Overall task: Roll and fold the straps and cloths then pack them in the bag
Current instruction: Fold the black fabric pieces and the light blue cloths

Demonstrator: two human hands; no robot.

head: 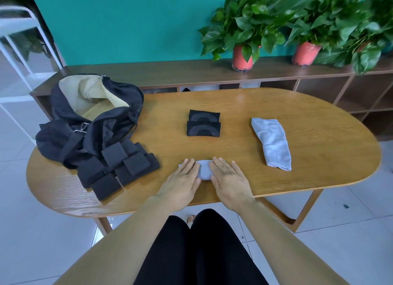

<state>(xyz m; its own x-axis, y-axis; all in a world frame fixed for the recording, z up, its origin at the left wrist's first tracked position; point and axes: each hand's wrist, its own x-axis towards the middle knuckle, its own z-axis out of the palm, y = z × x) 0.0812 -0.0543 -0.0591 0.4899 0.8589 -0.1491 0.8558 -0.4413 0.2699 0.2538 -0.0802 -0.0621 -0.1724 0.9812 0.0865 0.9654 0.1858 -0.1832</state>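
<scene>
A small grey-blue cloth (204, 170), rolled or folded into a lump, lies near the table's front edge. My left hand (184, 179) and my right hand (228, 177) rest flat on it with straight fingers, one on each side. A second grey-blue cloth (271, 143) lies folded lengthwise to the right. Two folded black cloths (203, 123) sit stacked at the table's middle. Several black perforated straps (119, 167) lie in a heap at the left, beside the open black bag (93, 112) with its tan lining showing.
The oval wooden table (319, 152) stands in front of a low wooden shelf (170, 72) carrying potted plants (244, 29) against a teal wall. A white frame (19, 40) stands at the far left. My black-clad legs show below the table's edge.
</scene>
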